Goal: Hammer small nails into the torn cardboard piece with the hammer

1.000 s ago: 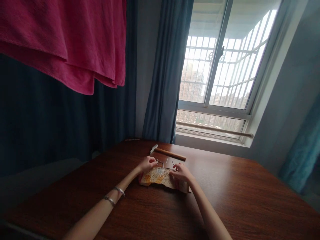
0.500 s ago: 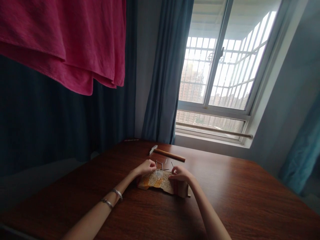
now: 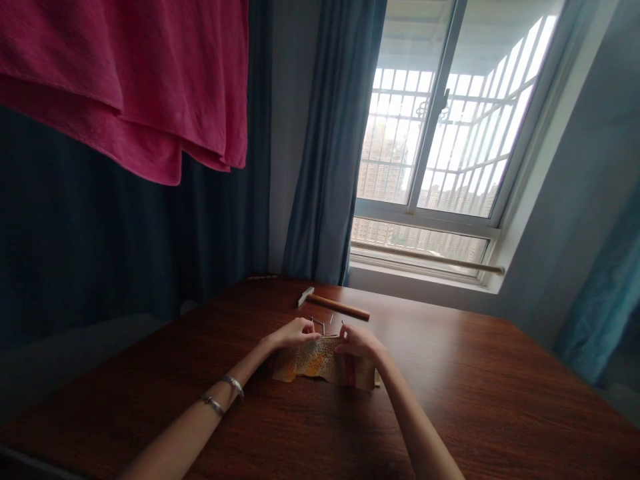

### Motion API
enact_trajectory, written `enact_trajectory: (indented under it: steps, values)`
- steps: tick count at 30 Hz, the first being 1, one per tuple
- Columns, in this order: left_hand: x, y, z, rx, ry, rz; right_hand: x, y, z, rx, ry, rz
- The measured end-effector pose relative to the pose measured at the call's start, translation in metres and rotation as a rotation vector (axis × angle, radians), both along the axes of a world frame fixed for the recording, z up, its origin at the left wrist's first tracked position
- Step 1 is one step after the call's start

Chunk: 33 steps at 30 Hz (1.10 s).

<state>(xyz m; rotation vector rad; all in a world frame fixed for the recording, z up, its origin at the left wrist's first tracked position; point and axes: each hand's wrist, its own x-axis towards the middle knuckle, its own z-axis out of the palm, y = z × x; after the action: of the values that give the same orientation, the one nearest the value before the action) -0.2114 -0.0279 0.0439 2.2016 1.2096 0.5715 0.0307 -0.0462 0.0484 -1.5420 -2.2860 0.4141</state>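
Observation:
A tan, dark-speckled piece [image 3: 313, 363] with orange patches, a dark red band and a ragged front edge lies on the table; I cannot tell its material. At its left back edge is my left hand [image 3: 296, 333], fingertips pinched together; whatever they hold is hidden. My right hand [image 3: 358, 341] is over the right part of the piece, thumb and fingers closed on a thin nail [image 3: 343, 323] whose tip pokes up. Just behind the piece, between the hands, lie several loose nails [image 3: 323, 328]. Farther back rests a hammer [image 3: 340, 307] with a wooden handle, its head to the left.
The brown wooden table [image 3: 240, 413] reaches to the window wall. A pink cloth [image 3: 150, 87] hangs at upper left before a dark blue curtain [image 3: 100, 247]. A barred window [image 3: 425, 147] is behind the table, and another blue curtain [image 3: 595, 320] hangs at right.
The hands have come slightly closer together over the speckled piece. The right hand has shifted a little left and back with the nail. A shiny clear patch on the piece shows less now.

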Motion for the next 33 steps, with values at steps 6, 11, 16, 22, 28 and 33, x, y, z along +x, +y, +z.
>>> enact_trajectory:
  steps: [6, 11, 16, 22, 28, 33]
  values:
    - [-0.006, -0.004, 0.009, -0.242, -0.001, -0.180, 0.002, -0.001, 0.003, -0.147, -0.029, 0.112]
    - [-0.010, -0.002, 0.005, -0.362, 0.013, -0.267, 0.004, -0.003, 0.004, -0.294, -0.002, 0.189]
    - [-0.008, -0.003, 0.005, -0.373, 0.033, -0.278, 0.004, -0.002, 0.000, -0.357, 0.022, 0.202]
    - [-0.006, -0.004, 0.007, -0.353, 0.077, -0.267, 0.002, -0.002, -0.007, -0.346, 0.075, 0.158]
    - [-0.005, -0.003, 0.006, -0.301, 0.132, -0.273, 0.007, -0.031, -0.019, -0.234, 0.225, 0.139]
    - [0.011, -0.011, 0.005, -0.221, 0.169, -0.297, 0.024, -0.065, -0.031, -0.036, 0.377, 0.086]
